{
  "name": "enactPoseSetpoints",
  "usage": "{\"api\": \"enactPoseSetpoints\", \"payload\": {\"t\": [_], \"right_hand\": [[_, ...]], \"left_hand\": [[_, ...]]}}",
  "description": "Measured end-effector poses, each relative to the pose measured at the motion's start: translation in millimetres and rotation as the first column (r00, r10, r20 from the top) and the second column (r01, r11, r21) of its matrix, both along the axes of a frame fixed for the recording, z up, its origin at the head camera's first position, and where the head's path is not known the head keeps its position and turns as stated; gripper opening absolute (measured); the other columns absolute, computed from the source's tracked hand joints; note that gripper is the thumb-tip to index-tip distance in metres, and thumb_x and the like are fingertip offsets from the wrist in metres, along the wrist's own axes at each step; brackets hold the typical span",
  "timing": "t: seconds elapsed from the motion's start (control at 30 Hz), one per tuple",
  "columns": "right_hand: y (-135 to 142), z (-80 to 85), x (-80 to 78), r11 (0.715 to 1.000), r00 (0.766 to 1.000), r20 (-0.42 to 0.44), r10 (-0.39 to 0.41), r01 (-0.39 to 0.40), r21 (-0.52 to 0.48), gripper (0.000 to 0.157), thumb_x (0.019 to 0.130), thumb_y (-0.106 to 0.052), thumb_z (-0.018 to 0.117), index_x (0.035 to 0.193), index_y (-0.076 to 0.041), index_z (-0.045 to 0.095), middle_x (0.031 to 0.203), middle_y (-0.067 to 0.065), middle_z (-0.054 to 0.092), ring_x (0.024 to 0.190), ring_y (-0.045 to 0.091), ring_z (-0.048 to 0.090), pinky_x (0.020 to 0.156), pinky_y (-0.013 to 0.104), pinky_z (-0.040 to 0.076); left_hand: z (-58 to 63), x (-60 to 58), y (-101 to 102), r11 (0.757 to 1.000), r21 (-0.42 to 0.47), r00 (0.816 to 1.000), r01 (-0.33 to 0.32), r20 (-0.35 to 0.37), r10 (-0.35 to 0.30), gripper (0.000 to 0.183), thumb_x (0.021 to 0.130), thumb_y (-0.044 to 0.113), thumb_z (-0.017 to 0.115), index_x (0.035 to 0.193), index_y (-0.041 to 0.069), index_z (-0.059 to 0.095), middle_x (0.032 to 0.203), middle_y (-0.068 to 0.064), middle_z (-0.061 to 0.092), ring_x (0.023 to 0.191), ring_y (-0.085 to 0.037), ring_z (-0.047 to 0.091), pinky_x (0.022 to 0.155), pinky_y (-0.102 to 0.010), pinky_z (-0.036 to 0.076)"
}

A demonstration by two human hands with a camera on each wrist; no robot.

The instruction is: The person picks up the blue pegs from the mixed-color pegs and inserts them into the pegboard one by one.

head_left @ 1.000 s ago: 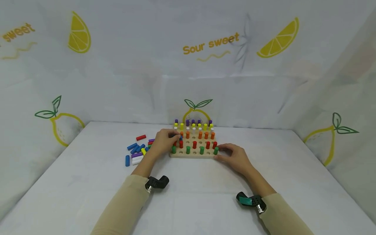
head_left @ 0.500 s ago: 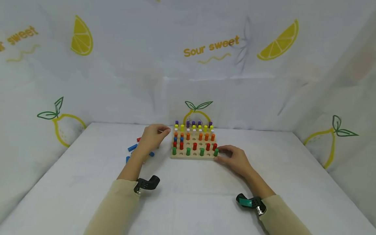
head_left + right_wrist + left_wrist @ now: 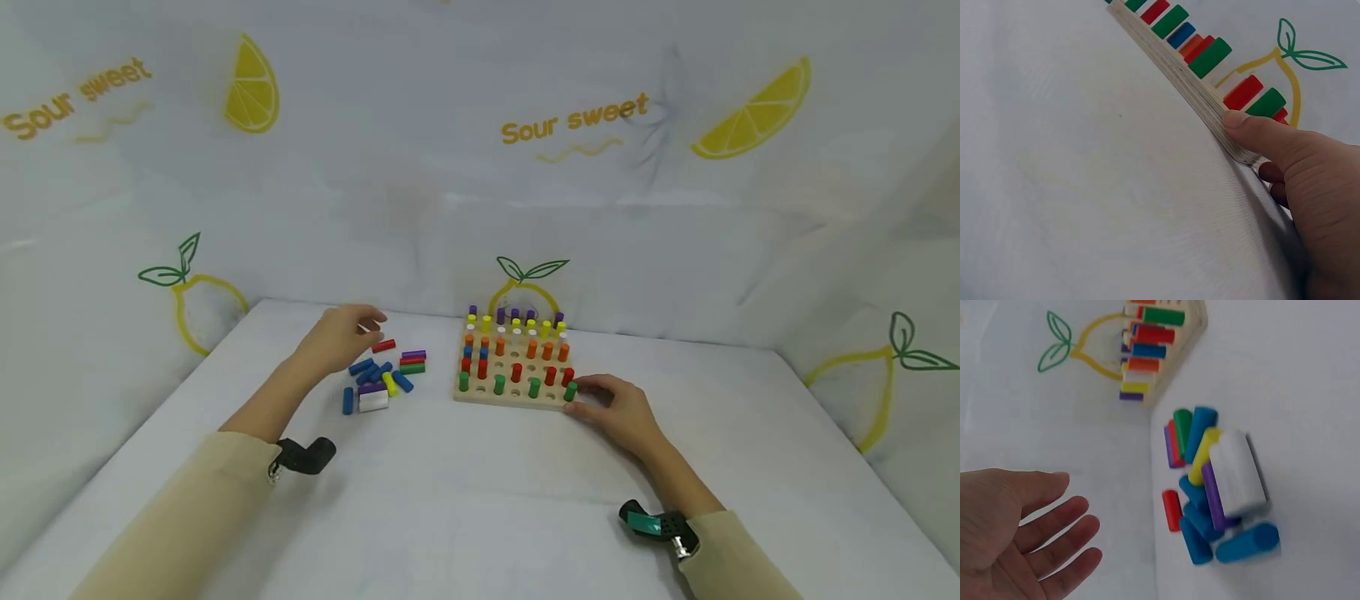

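My left hand [image 3: 339,335] hovers over the far left of a loose pile of coloured pegs. In the left wrist view its fingers [image 3: 1063,540] are spread loosely and hold nothing. Blue pegs [image 3: 402,382], a yellow peg [image 3: 390,384], white pegs [image 3: 372,402] and a lone red peg [image 3: 384,345] lie below and beside it. To the right stands a wooden pegboard [image 3: 517,401] with rows of upright pegs in green, red, blue, orange, white, yellow and purple. My right hand [image 3: 618,410] grips its near right corner, thumb [image 3: 1244,125] on the front edge.
Purple, red and green pegs [image 3: 412,368] lie side by side between the pile and the pegboard. White cloth [image 3: 480,492] covers the table. A white backdrop [image 3: 420,192] with lemon prints hangs close behind the pegboard.
My left hand has let go of a blue peg, now upright beside another blue one in the pegboard, and moved left over the loose pegs. My right hand stays at the corner; the head view shifted.
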State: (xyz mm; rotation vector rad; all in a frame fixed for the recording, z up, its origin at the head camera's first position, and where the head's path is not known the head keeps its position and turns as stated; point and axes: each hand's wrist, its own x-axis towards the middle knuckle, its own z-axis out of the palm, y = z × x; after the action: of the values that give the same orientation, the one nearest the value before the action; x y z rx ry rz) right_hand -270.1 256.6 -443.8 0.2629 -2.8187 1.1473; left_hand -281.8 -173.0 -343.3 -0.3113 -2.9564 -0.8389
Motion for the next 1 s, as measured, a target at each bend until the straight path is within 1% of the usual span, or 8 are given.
{"api": "enactPoseSetpoints", "payload": {"t": [0.17,0.3,0.47,0.53,0.63,0.73,0.87,1.0], "right_hand": [[3,-2.4,1.8,1.0,1.0,-0.009,0.002,-0.002,-0.01,0.056,0.085,-0.039,0.081,0.129,-0.007,0.066,0.132,0.015,0.067,0.131,0.037,0.056,0.113,0.057,0.042],[3,-2.7,1.4,1.0,1.0,-0.004,0.018,-0.018,-0.01,0.055,0.086,-0.038,0.08,0.13,-0.007,0.066,0.133,0.015,0.067,0.132,0.036,0.055,0.114,0.056,0.041],[3,-1.0,1.0,1.0,0.999,-0.015,0.03,-0.03,-0.005,0.053,0.087,-0.035,0.079,0.129,-0.006,0.066,0.133,0.017,0.067,0.132,0.037,0.055,0.114,0.057,0.041],[2,0.1,-0.1,1.0,0.999,-0.017,0.029,-0.029,-0.003,0.052,0.087,-0.035,0.079,0.129,-0.006,0.066,0.133,0.017,0.067,0.132,0.037,0.055,0.114,0.057,0.041],[1,0.9,-2.4,0.999,0.999,-0.01,0.033,-0.033,0.0,0.052,0.088,-0.035,0.079,0.129,-0.006,0.066,0.134,0.017,0.066,0.133,0.037,0.054,0.114,0.057,0.041],[0,1.2,-3.3,1.0,0.999,0.004,0.032,-0.032,0.0,0.054,0.088,-0.036,0.079,0.13,-0.006,0.065,0.135,0.017,0.065,0.134,0.037,0.053,0.115,0.057,0.04],[0,0.7,-2.0,1.0,0.999,0.012,0.031,-0.031,0.002,0.056,0.088,-0.04,0.079,0.131,-0.007,0.065,0.136,0.017,0.065,0.135,0.038,0.053,0.115,0.058,0.039],[2,-0.6,-0.4,1.0,1.0,0.005,0.026,-0.026,0.0,0.057,0.087,-0.04,0.079,0.131,-0.007,0.065,0.135,0.017,0.065,0.134,0.038,0.053,0.115,0.058,0.039]], "left_hand": [[-1.8,-10.2,-24,0.998,-0.04,0.998,-0.037,0.041,0.039,0.039,0.102,0.019,0.059,0.136,0.0,0.058,0.127,-0.025,0.066,0.119,-0.042,0.062,0.097,-0.052,0.056],[-7.0,-14.4,-35,0.995,-0.093,0.995,-0.036,0.095,0.045,0.038,0.099,0.016,0.064,0.132,-0.002,0.06,0.124,-0.026,0.066,0.114,-0.041,0.062,0.096,-0.052,0.057],[-17.3,-18.5,-32,0.986,-0.165,0.983,0.006,0.18,0.024,0.039,0.096,0.012,0.067,0.132,-0.001,0.061,0.123,-0.024,0.067,0.113,-0.039,0.063,0.097,-0.05,0.057],[-21.1,-19.9,-30,0.985,-0.17,0.979,0.014,0.201,0.021,0.038,0.096,0.01,0.067,0.132,0.0,0.061,0.124,-0.024,0.066,0.114,-0.038,0.062,0.098,-0.049,0.057],[-26.0,-21.9,-26,0.984,-0.175,0.973,0.007,0.226,0.034,0.037,0.096,0.007,0.065,0.131,0.0,0.062,0.126,-0.024,0.065,0.114,-0.038,0.063,0.099,-0.049,0.056],[-31.5,-25.3,-25,0.986,-0.166,0.969,0.001,0.244,0.04,0.035,0.095,0.005,0.064,0.129,-0.001,0.062,0.125,-0.025,0.064,0.11,-0.036,0.063,0.1,-0.048,0.056],[-39.1,-31.0,-24,0.989,-0.15,0.968,0.001,0.25,0.037,0.031,0.094,0.004,0.064,0.125,-0.002,0.065,0.117,-0.023,0.066,0.101,-0.032,0.063,0.098,-0.045,0.057],[-43.6,-33.2,-23,0.989,-0.15,0.968,0.007,0.249,0.031,0.031,0.094,0.003,0.064,0.125,-0.001,0.065,0.114,-0.021,0.067,0.099,-0.03,0.062,0.097,-0.044,0.057]]}}
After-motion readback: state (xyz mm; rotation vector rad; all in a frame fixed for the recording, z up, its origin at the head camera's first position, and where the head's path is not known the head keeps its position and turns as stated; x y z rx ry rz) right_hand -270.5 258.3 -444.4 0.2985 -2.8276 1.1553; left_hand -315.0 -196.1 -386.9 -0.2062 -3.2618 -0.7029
